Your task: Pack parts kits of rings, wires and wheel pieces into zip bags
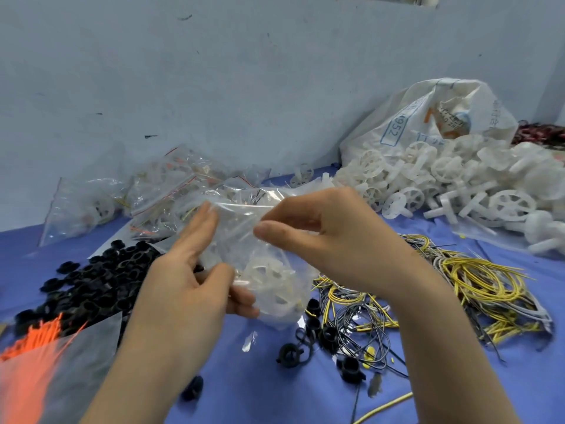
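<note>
- Head view: you hold the clear zip bag (263, 258) over the blue table (275, 393), your hands close together but not touching.
- Your left hand (186, 270) grips the bag's left lower side, thumb in front and fingers behind.
- Your right hand (330, 240) pinches the bag's upper edge.
- A white wheel piece (269, 270) lies low inside the bag.
- The bag's mouth runs left to right at its far end. Your right hand is nearer to it, so sealing probably starts there.
- I cannot tell if the zip is closed.
- Black rings (101, 276) lie left of the bag, yellow wires (458, 280) right.
</note>
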Available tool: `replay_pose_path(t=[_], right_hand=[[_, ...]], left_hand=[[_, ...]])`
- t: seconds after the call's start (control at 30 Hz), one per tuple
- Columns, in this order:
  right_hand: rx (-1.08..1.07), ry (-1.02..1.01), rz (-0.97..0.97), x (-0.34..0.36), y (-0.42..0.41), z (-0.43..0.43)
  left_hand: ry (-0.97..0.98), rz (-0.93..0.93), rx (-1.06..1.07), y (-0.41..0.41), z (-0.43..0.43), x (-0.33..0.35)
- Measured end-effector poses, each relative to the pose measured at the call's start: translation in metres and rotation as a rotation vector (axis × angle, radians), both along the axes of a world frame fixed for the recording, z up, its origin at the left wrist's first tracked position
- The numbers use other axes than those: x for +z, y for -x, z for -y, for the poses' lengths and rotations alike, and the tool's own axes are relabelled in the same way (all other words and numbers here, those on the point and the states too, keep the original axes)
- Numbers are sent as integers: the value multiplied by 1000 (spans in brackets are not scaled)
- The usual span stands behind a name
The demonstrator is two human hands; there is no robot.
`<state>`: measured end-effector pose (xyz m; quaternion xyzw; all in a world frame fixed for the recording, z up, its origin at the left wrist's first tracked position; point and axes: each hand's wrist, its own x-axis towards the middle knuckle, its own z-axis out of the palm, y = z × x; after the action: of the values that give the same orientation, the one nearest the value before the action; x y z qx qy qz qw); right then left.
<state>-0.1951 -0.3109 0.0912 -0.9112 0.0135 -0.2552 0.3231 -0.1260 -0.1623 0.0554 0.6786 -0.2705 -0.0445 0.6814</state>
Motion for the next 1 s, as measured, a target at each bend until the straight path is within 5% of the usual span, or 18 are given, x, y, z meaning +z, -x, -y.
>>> replay_pose_path(t=[0.13,0.27,0.37,0.5,0.7,1.0], right_hand=[[92,163,-109,3,6,-1],[-13,203,-12,1,2,5],[-112,68,20,0,5,15],[-95,-52,-35,-2,11,31],[-1,-191,37,-5,10,41],[56,-414,255,-15,7,60]], left_hand=[[154,-138,31,-14,-7,-2],[275,-181,67,-23,-11,-3],[90,-30,123,-34,-18,-9],[-344,414,248,-49,-33,-15],[-372,635,189,-53,-52,-9],[-61,314,25,-49,-51,-5]])
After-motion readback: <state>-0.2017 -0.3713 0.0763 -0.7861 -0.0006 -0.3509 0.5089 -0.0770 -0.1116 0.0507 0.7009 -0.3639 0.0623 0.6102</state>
